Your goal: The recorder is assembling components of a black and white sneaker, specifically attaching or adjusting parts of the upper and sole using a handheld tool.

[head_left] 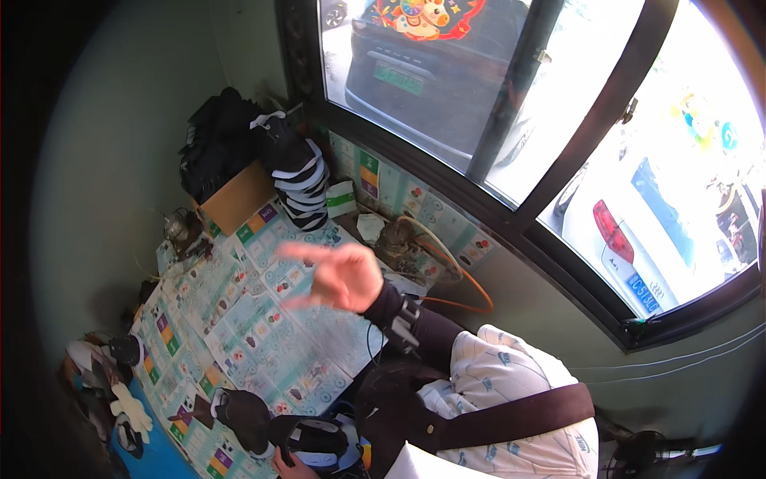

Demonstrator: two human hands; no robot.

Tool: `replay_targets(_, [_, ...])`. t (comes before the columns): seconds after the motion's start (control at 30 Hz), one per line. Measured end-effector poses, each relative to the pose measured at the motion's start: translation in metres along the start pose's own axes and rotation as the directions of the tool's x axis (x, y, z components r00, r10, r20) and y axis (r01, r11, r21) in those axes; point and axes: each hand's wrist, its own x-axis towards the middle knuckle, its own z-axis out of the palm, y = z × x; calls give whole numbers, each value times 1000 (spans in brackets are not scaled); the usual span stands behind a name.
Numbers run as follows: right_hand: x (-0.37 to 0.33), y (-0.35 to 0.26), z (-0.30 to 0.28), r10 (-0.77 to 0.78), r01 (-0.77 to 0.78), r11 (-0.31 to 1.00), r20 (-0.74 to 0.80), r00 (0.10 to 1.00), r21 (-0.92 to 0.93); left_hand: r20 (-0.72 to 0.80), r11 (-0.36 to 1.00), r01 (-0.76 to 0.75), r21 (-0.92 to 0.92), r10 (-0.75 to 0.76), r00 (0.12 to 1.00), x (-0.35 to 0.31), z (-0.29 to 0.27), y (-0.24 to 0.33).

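My right hand (pixel 343 277) is raised over the paper-covered table, its fingers stretched apart and slightly blurred, holding nothing. A dark sleeve and a wrist strap with a device (pixel 405 323) sit behind it. At the lower edge, my left hand (pixel 295 467) shows only in part, its fingers closed on the rim of a black shoe upper (pixel 315 439) with a grey lining. Beside that piece, to the left, another dark shoe upper (pixel 243 417) lies on the table. The rest of my left hand is cut off by the picture's edge.
A stack of black-and-white shoe uppers (pixel 299 184) stands at the back, beside a cardboard box (pixel 237 199) of dark pieces. An orange hose (pixel 479 291) curves near the window wall. A pale glove (pixel 132 411) lies far left. The table (pixel 263 319) is covered with printed sheets.
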Motion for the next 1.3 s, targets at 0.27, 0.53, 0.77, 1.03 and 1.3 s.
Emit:
replay_targets(0.27, [9, 18, -22, 10, 80, 980, -450, 893, 180, -146, 999, 2, 46, 5, 989, 10, 6, 2])
replay_targets(0.53, [-110, 144, -162, 280, -401, -32, -394, 876, -915, -181, 962, -112, 247, 160, 970, 61, 38, 124])
replay_targets(0.77, [-177, 149, -205, 206, -383, -25, -380, 902, -923, 16, 979, 200, 45, -201, 979, 60, 112, 141])
replay_targets(1.03, [-178, 137, -209, 154, -500, -145, -518, 841, -854, 83, 998, 47, 35, -50, 995, 61, 141, 110])
replay_targets(1.3, [-151, 128, -183, -27, -486, -171, -489, 872, -857, 56, 1000, -3, 28, 1, 998, 66, 153, 88])
